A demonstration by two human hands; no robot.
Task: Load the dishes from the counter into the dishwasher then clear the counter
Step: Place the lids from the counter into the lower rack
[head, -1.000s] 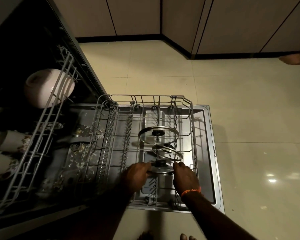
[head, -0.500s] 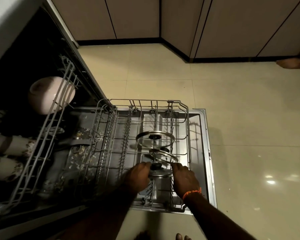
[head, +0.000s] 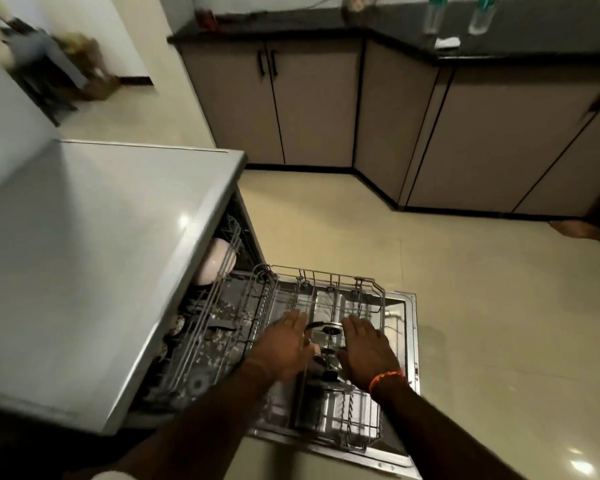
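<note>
Both my hands hang over the pulled-out lower rack (head: 326,403) of the dishwasher. My left hand (head: 284,348) and right hand (head: 368,351) are spread wide, fingers straight, holding nothing. Between them the pot lids (head: 326,332) stand on edge in the rack. A pink bowl (head: 215,261) sits in the upper rack (head: 222,289), under the grey counter (head: 94,258).

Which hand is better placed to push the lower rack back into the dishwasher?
Roughly equal, leaning left: the left hand is open nearer the dishwasher side of the lower rack; the right hand is open toward its outer side.
</note>
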